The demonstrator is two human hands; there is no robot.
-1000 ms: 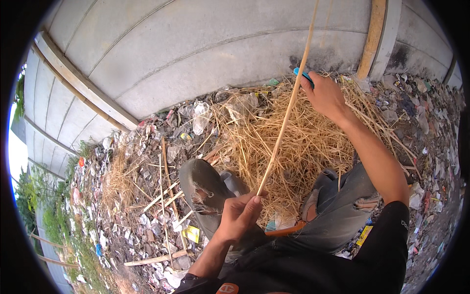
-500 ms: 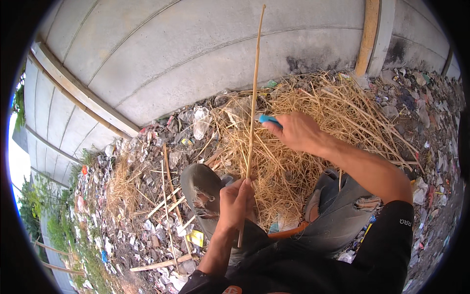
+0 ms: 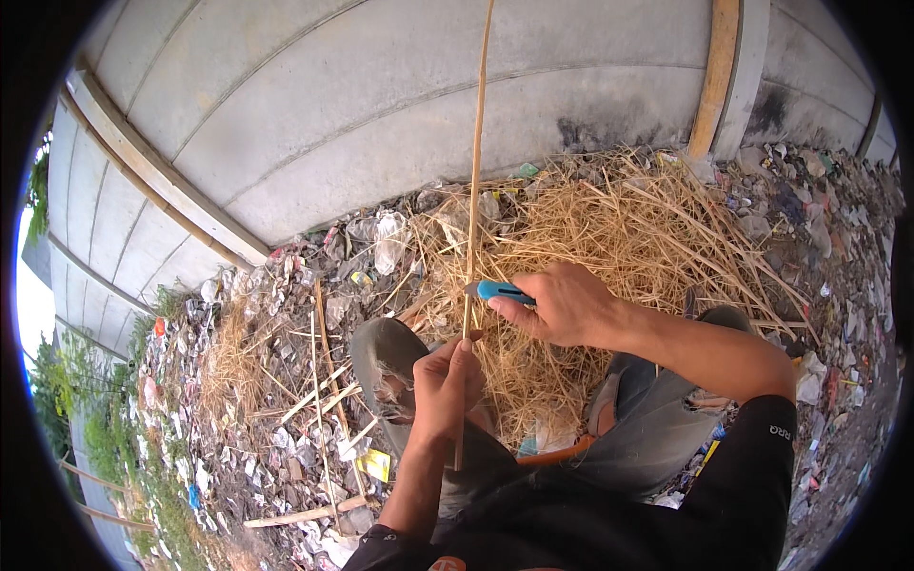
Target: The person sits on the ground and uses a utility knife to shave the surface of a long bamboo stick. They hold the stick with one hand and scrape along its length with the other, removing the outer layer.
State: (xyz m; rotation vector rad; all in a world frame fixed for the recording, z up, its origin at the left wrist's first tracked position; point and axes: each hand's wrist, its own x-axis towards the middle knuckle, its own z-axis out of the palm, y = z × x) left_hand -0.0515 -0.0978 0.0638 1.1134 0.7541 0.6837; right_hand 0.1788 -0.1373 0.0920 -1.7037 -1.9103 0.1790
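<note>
A long, thin bamboo strip [image 3: 475, 171] stands nearly upright in front of me, its upper end beyond the picture's top edge. My left hand [image 3: 446, 383] is closed around its lower part, thumb pressed along it, with a short end sticking out below the fist. In my right hand [image 3: 566, 306] I grip a blue utility knife [image 3: 503, 291]. Its blade [image 3: 471, 288] is at the strip, a little above my left thumb. Whether the edge bites into the bamboo is too small to tell.
Straw-like bamboo shavings [image 3: 619, 228] are heaped between my knees and the concrete wall [image 3: 400, 124]. Cut strips and a stick [image 3: 305, 515] lie on the litter-covered ground at left. A bamboo post [image 3: 716, 76] leans against the wall at right.
My right hand has brought the knife down and left, from beside the strip to against it, just above my left hand. The strip's top has moved up and slightly left.
</note>
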